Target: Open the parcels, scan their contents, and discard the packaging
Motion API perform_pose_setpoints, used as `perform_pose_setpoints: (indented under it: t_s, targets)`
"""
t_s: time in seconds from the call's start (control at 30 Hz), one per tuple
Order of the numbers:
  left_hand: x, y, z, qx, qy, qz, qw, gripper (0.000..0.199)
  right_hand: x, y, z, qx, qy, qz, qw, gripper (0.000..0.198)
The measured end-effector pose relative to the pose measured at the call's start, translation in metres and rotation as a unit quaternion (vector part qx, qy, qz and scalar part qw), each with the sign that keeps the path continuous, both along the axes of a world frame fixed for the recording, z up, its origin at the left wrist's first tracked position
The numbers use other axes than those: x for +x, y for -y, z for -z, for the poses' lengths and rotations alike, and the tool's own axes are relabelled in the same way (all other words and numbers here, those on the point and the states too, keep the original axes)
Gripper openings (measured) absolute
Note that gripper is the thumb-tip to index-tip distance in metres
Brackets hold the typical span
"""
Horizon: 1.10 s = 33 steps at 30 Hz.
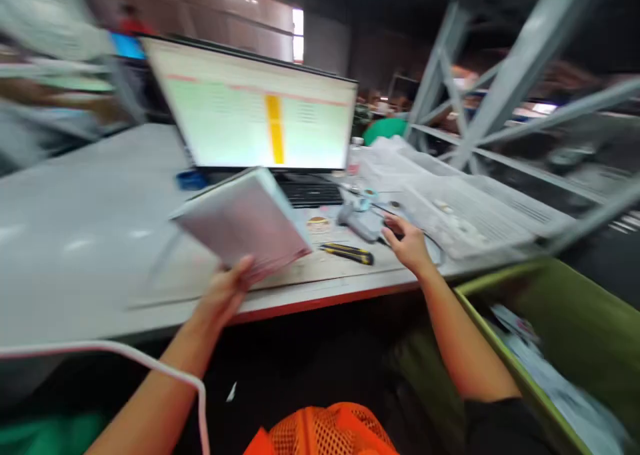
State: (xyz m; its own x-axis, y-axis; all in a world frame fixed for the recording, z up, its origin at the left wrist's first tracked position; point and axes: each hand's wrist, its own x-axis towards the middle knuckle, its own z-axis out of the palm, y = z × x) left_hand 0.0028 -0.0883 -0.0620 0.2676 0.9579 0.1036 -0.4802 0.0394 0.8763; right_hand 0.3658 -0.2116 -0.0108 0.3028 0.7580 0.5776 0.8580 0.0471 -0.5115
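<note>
My left hand grips the near edge of a flat rectangular packet, greyish pink and pale along one side, blurred by motion. The packet is held up, tilted, above the front of the desk, partly covering the monitor's lower edge. Over the right part of the desk is my right hand, its thumb and fingers apart and slightly curled, with nothing seen in them. Just left of it lies a grey handheld scanner with a cable. A yellow and black utility knife lies between my hands.
A lit monitor and black keyboard stand behind. White plastic baskets line the right side, near a bottle. An olive bin with bags inside stands below right. A pale cable crosses my left forearm.
</note>
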Motion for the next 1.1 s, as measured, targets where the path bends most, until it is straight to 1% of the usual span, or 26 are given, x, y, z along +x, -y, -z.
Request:
perform_pose_setpoints:
  t_s: [0.03,0.07,0.1,0.17,0.23,0.3,0.37,0.47,0.53,0.57,0.6,0.67,0.73,0.77,0.8,0.87,0.93,1.03,1.1]
  targets:
    - [-0.019,0.002,0.004,-0.025,0.011,-0.027,0.999,0.072,-0.008,-0.027,0.007,-0.020,0.006,0.003,1.000,0.049]
    - [-0.032,0.003,0.007,-0.044,0.023,-0.041,0.998,0.079,-0.016,-0.051,0.013,-0.044,0.022,0.013,0.999,0.052]
    - [-0.040,0.004,0.008,-0.056,0.034,-0.046,0.997,0.082,-0.024,-0.071,0.018,-0.073,0.042,0.029,0.996,0.056]
    - [-0.045,0.005,0.006,-0.059,0.036,-0.047,0.997,0.084,-0.040,-0.096,0.026,-0.150,0.078,0.066,0.983,0.066]
    - [-0.047,0.006,0.002,-0.048,0.021,-0.049,0.997,0.085,-0.052,-0.108,0.030,-0.234,0.098,0.106,0.961,0.074]
    - [-0.048,0.007,-0.001,-0.031,0.005,-0.056,0.998,0.085,-0.058,-0.113,0.031,-0.293,0.119,0.143,0.938,0.076]
    - [-0.049,0.006,-0.002,-0.012,-0.007,-0.066,0.998,0.084,-0.061,-0.118,0.031,-0.325,0.135,0.167,0.921,0.070]
    - [-0.043,-0.001,0.001,0.019,-0.026,-0.101,0.994,0.084,-0.058,-0.124,0.026,-0.353,0.135,0.179,0.909,0.055]
    - [-0.036,-0.007,0.003,0.033,-0.037,-0.130,0.990,0.086,-0.055,-0.118,0.017,-0.359,0.132,0.170,0.908,0.045]
    - [-0.032,-0.009,0.004,0.035,-0.042,-0.140,0.989,0.088,-0.054,-0.110,0.011,-0.356,0.133,0.151,0.913,0.039]
    - [-0.028,-0.012,0.005,0.034,-0.047,-0.148,0.987,0.089,-0.055,-0.099,0.004,-0.347,0.133,0.114,0.921,0.034]
    - [-0.021,-0.015,0.005,0.032,-0.060,-0.155,0.986,0.091,-0.060,-0.070,-0.010,-0.314,0.125,-0.008,0.941,0.027]
    - [-0.015,-0.016,0.004,0.031,-0.072,-0.158,0.984,0.090,-0.072,-0.040,-0.022,-0.272,0.109,-0.132,0.947,0.021]
    - [-0.011,-0.017,0.003,0.030,-0.073,-0.155,0.985,0.089,-0.079,-0.027,-0.027,-0.257,0.106,-0.172,0.945,0.018]
    - [-0.008,-0.017,0.002,0.027,-0.070,-0.150,0.986,0.089,-0.087,-0.017,-0.031,-0.246,0.109,-0.194,0.943,0.014]
    - [-0.003,-0.016,0.000,0.019,-0.056,-0.134,0.989,0.088,-0.100,-0.006,-0.034,-0.237,0.131,-0.192,0.943,0.008]
    - [0.000,-0.016,0.000,0.015,-0.046,-0.123,0.991,0.087,-0.106,-0.007,-0.033,-0.235,0.150,-0.176,0.944,0.007]
    - [-0.007,-0.018,0.001,0.020,-0.054,-0.132,0.990,0.088,-0.098,-0.022,-0.025,-0.223,0.150,-0.160,0.950,0.012]
    - [-0.020,-0.023,0.003,0.023,-0.080,-0.159,0.984,0.091,-0.084,-0.039,-0.018,-0.217,0.142,-0.141,0.955,0.020]
